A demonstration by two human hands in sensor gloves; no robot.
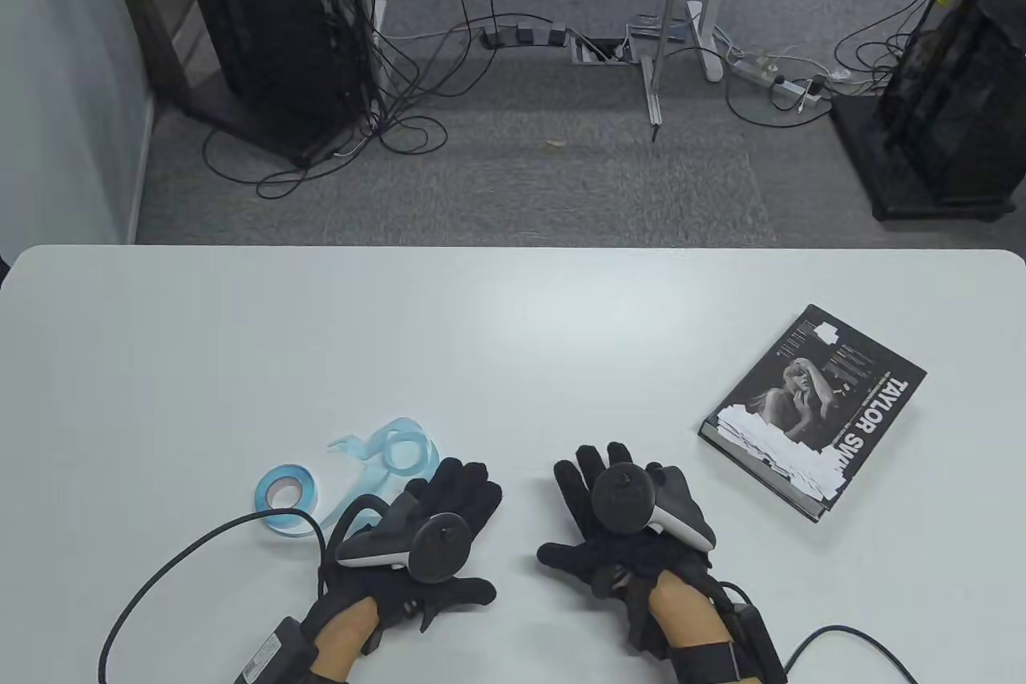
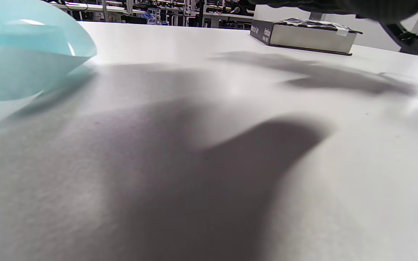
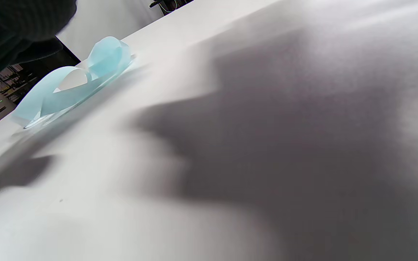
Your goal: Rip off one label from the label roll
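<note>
White tabletop (image 1: 513, 331) fills the near half of the scene, grey carpet and tangled cables behind it. One label roll (image 1: 286, 498) lies at the near left, its pale blue strip (image 1: 393, 459) curling loose beside it. One book (image 1: 813, 411) sits well apart at the right. Two gloved hands: the left hand (image 1: 433, 536) and the right hand (image 1: 617, 516) both lie spread flat on the table, holding nothing.
</note>
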